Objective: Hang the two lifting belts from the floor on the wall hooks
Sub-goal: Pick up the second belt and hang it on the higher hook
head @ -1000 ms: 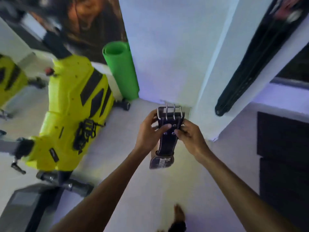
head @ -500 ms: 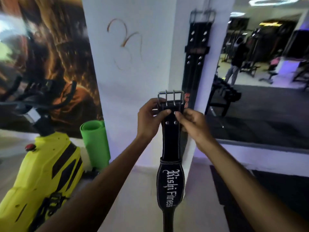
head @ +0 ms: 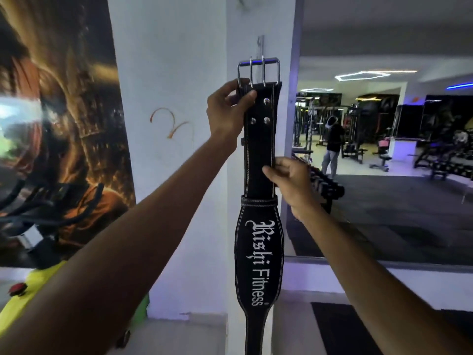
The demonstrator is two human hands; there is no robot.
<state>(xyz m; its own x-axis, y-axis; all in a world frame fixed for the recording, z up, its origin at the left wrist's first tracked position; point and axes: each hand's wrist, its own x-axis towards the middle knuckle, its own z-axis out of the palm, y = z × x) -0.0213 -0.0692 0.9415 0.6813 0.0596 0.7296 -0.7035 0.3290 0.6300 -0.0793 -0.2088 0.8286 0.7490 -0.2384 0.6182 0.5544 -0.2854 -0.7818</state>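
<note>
My left hand (head: 226,111) has its fingers curled around the top left corner of the lifting belt (head: 259,160), thumb pressed flat on the black leather just under the steel buckle (head: 258,70), so that hand is clamped on the strap. My right hand (head: 289,180) sits lower, pinching the belt's right edge between thumb and bent fingers, just above the stitched keeper loop (head: 259,200). From those two grips the belt hangs straight down in front of the white pillar (head: 179,73), widening into the padded back section with "Rishi Fitness" (head: 257,262) stitched in white, then narrowing again and running out of the bottom of my view. The buckle frame with its two prongs stands upright at the top, and a thin metal wall hook (head: 260,46) shows on the pillar just above it; I can't tell whether buckle and hook are touching. To the left of the pillar I see a large dark mural (head: 56,124) and part of a yellow machine (head: 48,278). To the right a mirror (head: 384,149) shows the gym floor, equipment and a standing person (head: 332,147).
</note>
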